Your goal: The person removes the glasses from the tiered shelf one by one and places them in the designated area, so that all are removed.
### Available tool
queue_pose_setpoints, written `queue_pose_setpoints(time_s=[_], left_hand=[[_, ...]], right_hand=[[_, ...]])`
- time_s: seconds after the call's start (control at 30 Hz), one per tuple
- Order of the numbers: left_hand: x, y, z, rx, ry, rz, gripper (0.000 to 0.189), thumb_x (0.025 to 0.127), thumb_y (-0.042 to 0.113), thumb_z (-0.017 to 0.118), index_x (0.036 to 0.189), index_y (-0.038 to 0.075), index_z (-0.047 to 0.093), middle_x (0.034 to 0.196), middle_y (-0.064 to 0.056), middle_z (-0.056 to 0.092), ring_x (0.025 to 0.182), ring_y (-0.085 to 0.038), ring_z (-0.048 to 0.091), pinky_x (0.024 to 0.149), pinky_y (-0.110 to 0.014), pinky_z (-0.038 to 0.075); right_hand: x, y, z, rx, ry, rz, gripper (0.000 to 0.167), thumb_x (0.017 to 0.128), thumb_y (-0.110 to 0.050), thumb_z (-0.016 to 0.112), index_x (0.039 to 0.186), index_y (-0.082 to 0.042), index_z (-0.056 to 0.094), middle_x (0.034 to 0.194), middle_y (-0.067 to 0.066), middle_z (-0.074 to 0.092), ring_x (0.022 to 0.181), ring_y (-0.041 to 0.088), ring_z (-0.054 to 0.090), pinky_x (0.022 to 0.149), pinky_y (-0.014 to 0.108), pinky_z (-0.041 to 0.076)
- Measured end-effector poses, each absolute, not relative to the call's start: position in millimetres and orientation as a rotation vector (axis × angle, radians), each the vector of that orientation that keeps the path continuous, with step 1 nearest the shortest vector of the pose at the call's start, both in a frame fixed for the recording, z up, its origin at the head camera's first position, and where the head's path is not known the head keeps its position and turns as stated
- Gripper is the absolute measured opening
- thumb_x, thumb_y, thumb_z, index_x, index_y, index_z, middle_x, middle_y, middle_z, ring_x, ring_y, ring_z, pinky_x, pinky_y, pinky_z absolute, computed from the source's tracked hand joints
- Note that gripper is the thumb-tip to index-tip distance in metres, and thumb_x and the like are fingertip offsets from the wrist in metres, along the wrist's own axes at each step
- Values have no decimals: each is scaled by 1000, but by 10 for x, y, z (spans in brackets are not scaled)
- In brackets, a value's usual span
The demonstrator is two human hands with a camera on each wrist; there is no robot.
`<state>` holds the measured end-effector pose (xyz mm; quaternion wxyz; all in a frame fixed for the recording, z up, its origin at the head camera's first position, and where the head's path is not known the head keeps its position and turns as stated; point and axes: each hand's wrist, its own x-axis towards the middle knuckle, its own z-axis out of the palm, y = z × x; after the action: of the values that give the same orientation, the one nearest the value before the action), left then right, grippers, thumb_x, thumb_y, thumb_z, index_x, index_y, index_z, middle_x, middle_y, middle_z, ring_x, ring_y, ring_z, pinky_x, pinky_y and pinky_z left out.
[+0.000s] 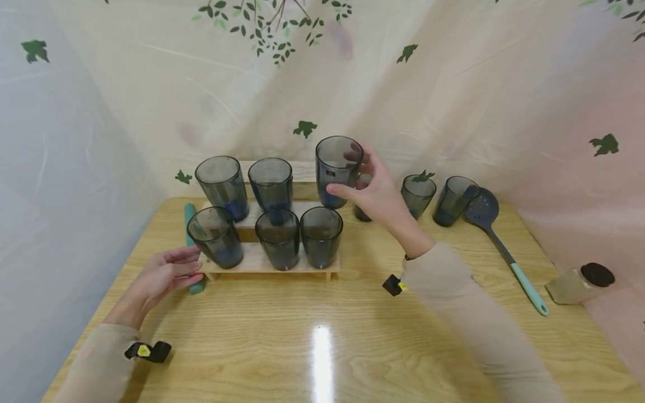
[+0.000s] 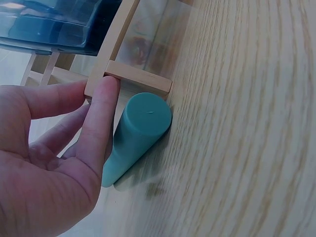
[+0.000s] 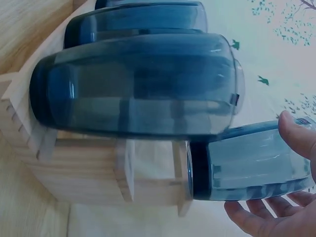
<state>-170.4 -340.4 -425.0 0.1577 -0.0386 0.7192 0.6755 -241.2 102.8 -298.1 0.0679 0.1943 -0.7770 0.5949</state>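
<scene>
My right hand [image 1: 380, 193] grips a tall dark tinted glass [image 1: 335, 179], thumb on one side and fingers round the other. The glass is upright, its base close over the right end of the upper shelf of a two-tier wooden stand [image 1: 262, 261]; in the right wrist view the glass's base [image 3: 200, 170] meets the shelf's edge. My left hand [image 1: 158, 280] pinches the front left corner of the stand between thumb and finger, seen near in the left wrist view. Two similar glasses [image 1: 270, 182] stand on the upper shelf, and three [image 1: 278, 240] on the lower one.
Behind and right of my right hand are more tinted glasses [image 1: 419, 196] on the wooden table [image 1: 282, 341]. A slotted skimmer [image 1: 496, 238] with a mint handle lies at the right, near a black-lidded jar [image 1: 576, 285]. A teal rod-shaped thing [image 2: 138, 133] lies beside the stand's left end.
</scene>
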Motion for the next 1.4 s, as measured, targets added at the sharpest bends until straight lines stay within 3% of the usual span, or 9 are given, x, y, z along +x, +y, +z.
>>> queue_pose_setpoints(time_s=[0.37, 0.87, 1.1, 1.4], left_hand=[[-1706, -3397, -4247, -106, 2065, 1922, 69, 103, 1, 54, 157, -13, 13, 156, -37, 16, 100, -9, 67, 92, -33, 59], [-1707, -3408, -4266, -94, 2066, 1923, 68, 104, 2, 54, 157, -13, 13, 156, -36, 16, 100, -9, 68, 93, -33, 59], [-1694, -3402, -4256, -99, 2064, 1923, 69, 104, 2, 54, 157, -12, 13, 156, -36, 17, 101, -9, 67, 93, -33, 58], [-1697, -3404, -4245, -104, 2059, 1937, 68, 104, 1, 53, 157, -12, 13, 157, -35, 16, 101, -7, 66, 93, -33, 58]], right_hand=[[-2383, 1241, -2972, 548, -2341, 1768, 88, 82, -21, 88, 155, -16, 39, 141, 3, 53, 125, 20, 53, 101, 42, 54], [-2215, 1739, -2975, 395, -2380, 1719, 83, 84, -23, 86, 153, -26, 41, 141, 0, 55, 120, 15, 55, 101, 35, 53], [-2125, 2123, -3068, 279, -2444, 1590, 86, 86, -22, 85, 156, -25, 36, 142, 1, 54, 120, 10, 54, 92, 18, 52], [-2077, 2682, -3421, 147, -2451, 1479, 81, 86, -19, 84, 154, -19, 41, 125, -9, 58, 111, 5, 54, 84, 8, 50]])
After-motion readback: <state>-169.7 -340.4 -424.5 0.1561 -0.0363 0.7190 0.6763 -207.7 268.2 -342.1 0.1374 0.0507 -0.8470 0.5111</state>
